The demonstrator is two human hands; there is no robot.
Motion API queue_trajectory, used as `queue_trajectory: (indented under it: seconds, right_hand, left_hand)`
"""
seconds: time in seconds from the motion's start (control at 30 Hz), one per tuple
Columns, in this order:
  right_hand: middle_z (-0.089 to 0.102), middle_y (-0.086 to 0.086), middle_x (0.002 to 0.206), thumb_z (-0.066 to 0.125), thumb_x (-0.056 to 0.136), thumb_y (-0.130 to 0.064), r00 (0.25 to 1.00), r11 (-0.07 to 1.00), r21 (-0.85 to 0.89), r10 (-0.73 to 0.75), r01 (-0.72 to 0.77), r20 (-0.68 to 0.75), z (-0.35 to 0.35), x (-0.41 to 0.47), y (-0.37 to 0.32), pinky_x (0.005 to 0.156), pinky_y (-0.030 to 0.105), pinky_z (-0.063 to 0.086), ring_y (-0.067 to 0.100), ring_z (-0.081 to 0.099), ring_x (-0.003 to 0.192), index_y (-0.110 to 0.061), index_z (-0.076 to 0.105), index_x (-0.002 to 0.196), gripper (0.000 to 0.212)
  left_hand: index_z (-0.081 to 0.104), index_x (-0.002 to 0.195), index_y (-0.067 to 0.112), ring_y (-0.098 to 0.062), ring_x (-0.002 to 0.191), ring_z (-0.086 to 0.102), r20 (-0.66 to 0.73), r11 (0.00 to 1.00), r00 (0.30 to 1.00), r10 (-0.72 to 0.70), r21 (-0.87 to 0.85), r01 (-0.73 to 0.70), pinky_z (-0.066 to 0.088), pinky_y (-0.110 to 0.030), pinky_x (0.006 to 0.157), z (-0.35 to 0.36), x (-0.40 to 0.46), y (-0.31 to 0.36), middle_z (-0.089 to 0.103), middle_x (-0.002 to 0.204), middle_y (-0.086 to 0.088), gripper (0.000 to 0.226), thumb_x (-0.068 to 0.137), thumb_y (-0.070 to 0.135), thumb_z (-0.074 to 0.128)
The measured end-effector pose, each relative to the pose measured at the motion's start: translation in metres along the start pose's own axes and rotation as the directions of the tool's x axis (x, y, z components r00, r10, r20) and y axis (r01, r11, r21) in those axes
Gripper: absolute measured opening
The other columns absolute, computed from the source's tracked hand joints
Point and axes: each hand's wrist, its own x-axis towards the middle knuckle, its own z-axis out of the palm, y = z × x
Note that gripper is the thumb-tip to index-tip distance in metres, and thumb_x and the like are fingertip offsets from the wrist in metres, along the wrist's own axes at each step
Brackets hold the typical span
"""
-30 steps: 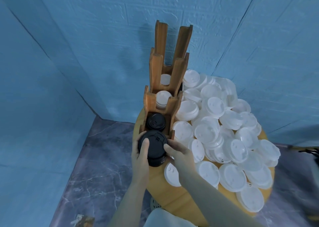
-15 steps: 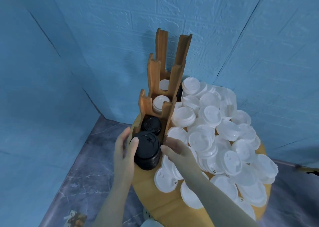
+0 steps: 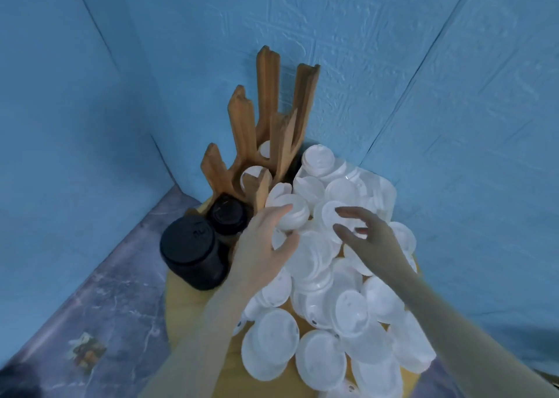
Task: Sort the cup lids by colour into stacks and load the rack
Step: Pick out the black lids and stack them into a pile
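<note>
From my remote seat I look down on a round yellow wooden table (image 3: 193, 304) heaped with white cup lids (image 3: 329, 291): thin, smooth, translucent plastic discs with raised rims and small sip holes, lying overlapped and tilted in a loose pile that covers most of the tabletop. At the table's far left edge stands the wooden rack (image 3: 260, 143), brown, grainy, with tall notched uprights stepping higher toward the blue textured wall (image 3: 393, 49). Its nearest slot holds a stack of black lids (image 3: 227, 217), matte and round. The two slots behind show white lids (image 3: 253, 174) inside. Just in front of the rack, on the table edge, a second black stack (image 3: 192, 254) stands upright, a squat dark cylinder with a ridged top, touching or nearly touching the stack in the rack; I cannot tell which.

My view of the left hand (image 3: 264, 249) shows it reaching over the pile, fingers curved and spread around a small stack of white lids (image 3: 292, 216) just right of the rack's front post, thumb below and forefinger arched over the top. Whether it truly grips that stack or only touches it, I cannot tell. The right hand (image 3: 370, 237) hovers above the middle of the pile, palm down, fingers relaxed and parted, thumb apart from the forefinger, pinching nothing. Both forearms are bare and come in from the bottom edge. Below the table lies a grey marbled floor (image 3: 106, 291).
</note>
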Motion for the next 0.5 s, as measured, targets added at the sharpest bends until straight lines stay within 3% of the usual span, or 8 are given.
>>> queue_trajectory:
  seconds: [0.1,0.2,0.3,0.37,0.5]
  right_hand:
    - [0.059,-0.010,0.121,0.068,0.089,-0.021,0.979,0.952,-0.231,-0.188,0.201,0.078,-0.013,0.037,0.012,0.103,0.032,0.040,0.013,0.046,0.123,-0.025,0.062,0.121,0.033]
    - [0.059,-0.001,0.128,0.065,0.091,-0.020,0.938,0.854,-0.389,-0.303,0.345,0.167,-0.014,0.077,0.014,0.100,0.023,0.032,0.018,0.043,0.126,-0.019,0.061,0.125,0.034]
    - [0.058,0.007,0.129,0.063,0.092,-0.015,0.879,0.736,-0.481,-0.391,0.477,0.272,-0.006,0.117,0.016,0.101,0.036,0.039,0.026,0.044,0.126,-0.013,0.061,0.125,0.033]
    - [0.055,0.008,0.133,0.061,0.092,-0.014,0.842,0.641,-0.546,-0.404,0.540,0.358,0.000,0.140,0.021,0.098,0.046,0.043,0.029,0.042,0.129,-0.012,0.060,0.127,0.035]
    - [0.048,0.008,0.142,0.057,0.093,-0.009,0.812,0.506,-0.635,-0.376,0.584,0.446,0.011,0.183,0.028,0.098,0.043,0.037,0.029,0.035,0.137,-0.013,0.055,0.134,0.041]
  left_hand:
    - [0.050,0.142,0.021,-0.010,0.126,0.046,0.015,0.993,1.000,-0.006,0.118,0.005,0.041,-0.032,0.105,0.015,0.008,-0.008,0.052,0.137,0.005,0.053,0.092,0.036,0.060]
    - [0.046,0.145,0.020,-0.015,0.135,0.039,0.042,0.982,0.997,-0.063,0.179,0.055,0.033,-0.029,0.112,0.028,0.018,-0.013,0.046,0.146,0.000,0.053,0.096,0.029,0.063]
    - [0.045,0.146,0.022,-0.014,0.138,0.037,0.054,0.976,0.992,-0.114,0.195,0.102,0.033,-0.033,0.113,0.039,0.028,-0.022,0.042,0.149,0.002,0.053,0.097,0.027,0.062]
    - [0.047,0.145,0.022,-0.013,0.136,0.039,0.045,0.982,0.989,-0.143,0.132,0.136,0.037,-0.033,0.111,0.044,0.037,-0.029,0.044,0.146,0.003,0.051,0.097,0.025,0.063]
    - [0.056,0.138,0.016,-0.016,0.129,0.050,-0.037,0.990,0.997,-0.068,0.123,0.072,0.043,-0.035,0.107,0.053,0.057,-0.044,0.055,0.137,0.000,0.042,0.096,0.023,0.060]
